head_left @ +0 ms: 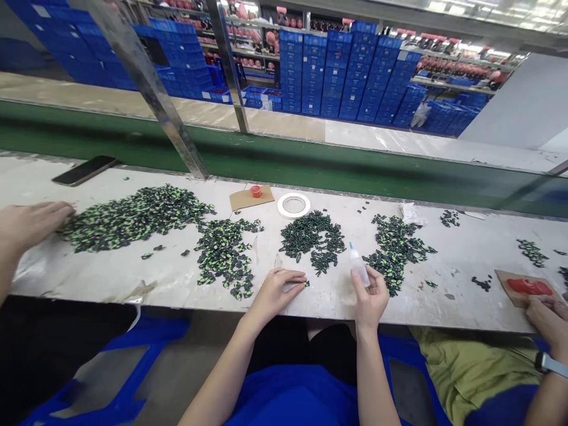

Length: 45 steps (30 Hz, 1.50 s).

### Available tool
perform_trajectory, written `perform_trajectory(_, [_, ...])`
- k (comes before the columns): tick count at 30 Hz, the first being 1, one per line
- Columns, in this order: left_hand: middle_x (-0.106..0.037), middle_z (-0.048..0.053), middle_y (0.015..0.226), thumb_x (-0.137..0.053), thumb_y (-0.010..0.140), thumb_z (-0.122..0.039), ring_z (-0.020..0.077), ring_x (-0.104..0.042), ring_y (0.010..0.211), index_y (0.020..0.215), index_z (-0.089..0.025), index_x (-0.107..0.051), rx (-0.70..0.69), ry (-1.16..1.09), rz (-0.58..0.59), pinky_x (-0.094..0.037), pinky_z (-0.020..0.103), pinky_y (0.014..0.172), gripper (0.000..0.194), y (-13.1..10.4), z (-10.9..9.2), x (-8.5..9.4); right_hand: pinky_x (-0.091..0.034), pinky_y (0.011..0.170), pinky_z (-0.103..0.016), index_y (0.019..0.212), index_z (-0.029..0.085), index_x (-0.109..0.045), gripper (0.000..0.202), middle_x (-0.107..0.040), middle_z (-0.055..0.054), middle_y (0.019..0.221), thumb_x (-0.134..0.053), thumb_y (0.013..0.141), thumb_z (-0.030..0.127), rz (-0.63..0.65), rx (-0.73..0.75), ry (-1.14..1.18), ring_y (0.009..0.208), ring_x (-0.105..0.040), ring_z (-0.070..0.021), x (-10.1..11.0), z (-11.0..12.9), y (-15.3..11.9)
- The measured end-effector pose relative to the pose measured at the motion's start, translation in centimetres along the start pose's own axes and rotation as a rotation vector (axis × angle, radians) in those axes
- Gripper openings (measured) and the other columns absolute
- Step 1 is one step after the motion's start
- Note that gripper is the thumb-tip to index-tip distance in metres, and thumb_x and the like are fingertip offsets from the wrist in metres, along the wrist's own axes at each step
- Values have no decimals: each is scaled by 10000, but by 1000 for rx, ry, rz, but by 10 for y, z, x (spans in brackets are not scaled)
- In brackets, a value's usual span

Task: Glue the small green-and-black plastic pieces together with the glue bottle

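My left hand (280,291) rests low over the white table with its fingertips pinched on a small black part (306,284). In my right hand (371,294) is a translucent squeeze bottle (358,269), held upright with its blue nozzle tip pointing up. Beyond both hands lies a pile of small dark pieces (306,234). A heap of black and green parts (225,254) spreads to the left of my left hand, and another black and green heap (397,248) lies just past my right hand. Fine details of the pinched part are too small to make out.
A roll of white tape (293,205) and a red cup on cardboard (256,191) stand behind the piles. At far left are a co-worker's hand (33,228) and a phone (85,170). Another co-worker's hand (550,319) touches cardboard with red material (530,287).
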<state>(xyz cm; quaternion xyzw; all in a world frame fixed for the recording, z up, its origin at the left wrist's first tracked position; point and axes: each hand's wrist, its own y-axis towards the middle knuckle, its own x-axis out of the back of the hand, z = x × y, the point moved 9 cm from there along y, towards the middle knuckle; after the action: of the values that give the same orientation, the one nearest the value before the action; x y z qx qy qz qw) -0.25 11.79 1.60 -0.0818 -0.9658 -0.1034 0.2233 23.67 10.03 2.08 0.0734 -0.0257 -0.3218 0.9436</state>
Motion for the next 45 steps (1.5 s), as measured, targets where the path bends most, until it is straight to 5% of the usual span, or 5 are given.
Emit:
perform_trajectory(9, [-749, 74, 867, -592, 843, -305, 303, -634, 894, 834, -204, -726, 201, 434, -303, -481, 453, 815, 167, 18, 1, 28, -520, 833, -413, 1080, 167, -540, 629, -679, -121, 1005, -790, 567, 430, 79, -7, -157, 890, -660, -242, -18, -10, 15])
perform_trajectory(13, [-730, 85, 925, -616, 830, -299, 321, -580, 952, 862, -206, -726, 234, 480, -303, -448, 453, 823, 147, 22, 3, 21, -507, 787, -393, 1229, 173, -490, 770, -611, -155, 1168, -800, 593, 477, 27, 208, -323, 1006, -601, -273, -13, 16, 3])
perform_trajectory(19, [-720, 61, 935, -578, 846, -204, 298, -562, 967, 829, -221, -704, 213, 392, -243, -424, 426, 817, 128, 26, 4, 13, -481, 629, -313, 1013, 170, -615, 348, -645, -111, 969, -720, 767, 392, -2, 523, -355, 847, -609, -220, -15, 50, -32])
perform_trajectory(26, [-718, 23, 884, -525, 880, -202, 223, -601, 932, 833, -232, -682, 11, 146, -101, -430, 376, 866, 167, 17, -21, -8, -542, 666, -285, 909, 207, -698, 168, -696, -52, 851, -647, 827, 345, 502, 220, -182, 778, -658, -184, -68, 18, -44])
perform_trajectory(45, [-698, 37, 840, -600, 816, -134, 229, -612, 881, 852, -227, -695, 80, 178, -105, -478, 398, 844, 138, -6, -2, -13, -550, 608, -284, 766, 188, -732, 184, -743, -51, 760, -652, 760, 354, 527, -47, -161, 660, -683, -186, -66, -7, -53])
